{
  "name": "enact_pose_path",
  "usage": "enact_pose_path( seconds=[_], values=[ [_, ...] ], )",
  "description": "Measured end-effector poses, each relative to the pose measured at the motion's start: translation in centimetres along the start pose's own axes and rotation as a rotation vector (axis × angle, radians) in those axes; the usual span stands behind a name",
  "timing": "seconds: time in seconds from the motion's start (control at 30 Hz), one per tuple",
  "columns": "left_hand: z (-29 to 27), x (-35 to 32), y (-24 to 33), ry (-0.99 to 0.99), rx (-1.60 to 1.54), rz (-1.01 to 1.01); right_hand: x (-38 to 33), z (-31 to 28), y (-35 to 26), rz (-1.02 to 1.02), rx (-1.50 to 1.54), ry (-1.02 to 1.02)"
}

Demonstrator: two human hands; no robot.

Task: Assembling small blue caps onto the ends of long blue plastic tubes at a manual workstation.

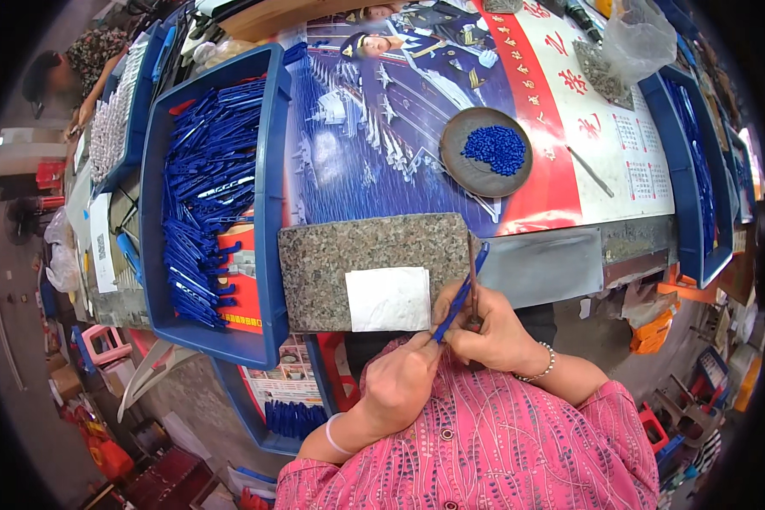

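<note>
— What are the two hands doing, right down by the body?

— They're together. The left hand pinches the lower end of a blue plastic strip, and the right hand is closed on a thin brown rod-like tool laid alongside it; held that close, I'd say, so each steadies the other.

— And just past the fingers?

— A speckled stone slab with a white sheet on it, at the bench edge, likely a firm pad within easy reach. The strip's upper end leans over its right edge.

— Farther out?

— Left of the left hand, a blue tray heaped with matching blue strips. Beyond the right hand, a round dish of small blue pieces rests on a printed poster, both apparently stocked at arm's length.
</note>
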State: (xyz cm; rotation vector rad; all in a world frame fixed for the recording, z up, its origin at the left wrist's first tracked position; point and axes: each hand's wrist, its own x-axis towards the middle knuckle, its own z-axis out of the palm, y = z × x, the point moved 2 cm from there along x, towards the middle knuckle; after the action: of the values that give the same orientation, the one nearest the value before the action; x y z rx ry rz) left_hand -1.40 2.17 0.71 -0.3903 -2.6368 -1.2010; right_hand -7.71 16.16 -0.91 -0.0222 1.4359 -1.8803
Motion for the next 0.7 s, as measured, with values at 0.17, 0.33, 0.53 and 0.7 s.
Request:
enact_pose_path(
  seconds=[0.17,0.33,0.53,0.7],
  values=[
    [-0.07,-0.45,-0.25,-0.003,-0.087,-0.192,0.48,-0.05,0.23,0.086,0.003,-0.003],
    [-0.21,-0.97,-0.29,-0.006,-0.247,-0.428,0.32,0.3,-0.03,0.135,0.145,-0.053],
    [-0.42,-0.51,0.13,0.029,-0.212,-0.275,0.07,0.32,0.23,0.182,0.243,-0.042],
    [-0.45,-0.58,0.13,0.03,-0.217,-0.247,-0.26,0.38,0.32,0.14,0.26,-0.055]
  ],
)
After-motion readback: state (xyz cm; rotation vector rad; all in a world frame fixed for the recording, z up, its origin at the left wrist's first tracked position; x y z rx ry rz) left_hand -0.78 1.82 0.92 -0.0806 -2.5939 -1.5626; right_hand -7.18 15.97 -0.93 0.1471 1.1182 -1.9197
